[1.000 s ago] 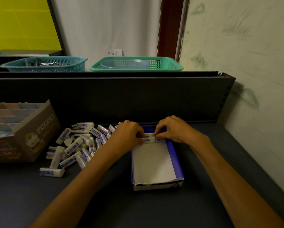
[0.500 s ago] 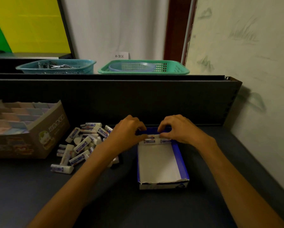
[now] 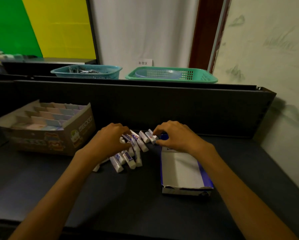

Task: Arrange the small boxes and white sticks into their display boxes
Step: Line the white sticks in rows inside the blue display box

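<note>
A pile of white sticks [image 3: 128,158] with blue-and-red labels lies on the dark shelf. My left hand [image 3: 109,141] is on the pile's far end, its fingers and thumb curled round a few sticks [image 3: 128,137]. My right hand [image 3: 178,137] reaches in from the right and pinches one stick [image 3: 152,138] at the pile's right edge. Under my right wrist stands the blue-and-white display box [image 3: 181,170], its white floor bare in front; its far end is hidden by the hand. A brown display box [image 3: 50,141] at the left holds rows of small pastel boxes [image 3: 46,116].
A dark back panel [image 3: 162,108] rises right behind the hands. On the ledge above it stand a teal basket [image 3: 86,72] and a green basket [image 3: 171,75]. A pale wall [image 3: 275,84] closes the right side.
Both hands have left the far end of the blue-and-white box and moved left onto the pile of sticks. The view has also swung to the left.
</note>
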`<action>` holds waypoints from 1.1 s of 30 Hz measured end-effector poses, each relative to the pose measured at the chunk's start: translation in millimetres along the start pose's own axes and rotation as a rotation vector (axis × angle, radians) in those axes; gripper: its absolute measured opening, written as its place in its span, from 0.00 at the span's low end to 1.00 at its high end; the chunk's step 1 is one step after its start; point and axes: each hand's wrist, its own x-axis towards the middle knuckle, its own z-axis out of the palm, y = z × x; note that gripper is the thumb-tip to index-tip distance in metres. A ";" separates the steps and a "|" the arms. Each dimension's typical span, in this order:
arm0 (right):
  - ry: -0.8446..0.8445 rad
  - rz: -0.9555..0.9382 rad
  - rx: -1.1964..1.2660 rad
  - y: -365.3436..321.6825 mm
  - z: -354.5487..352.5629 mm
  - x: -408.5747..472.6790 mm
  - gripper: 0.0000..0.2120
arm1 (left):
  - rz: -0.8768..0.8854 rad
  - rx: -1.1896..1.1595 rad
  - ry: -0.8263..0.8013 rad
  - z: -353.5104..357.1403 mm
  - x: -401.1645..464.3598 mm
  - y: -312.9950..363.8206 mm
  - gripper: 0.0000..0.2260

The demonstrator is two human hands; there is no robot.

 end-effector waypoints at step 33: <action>-0.318 -0.088 0.084 -36.2 32.7 4.7 0.18 | 0.104 -0.092 0.014 9.2 -31.0 -6.4 0.09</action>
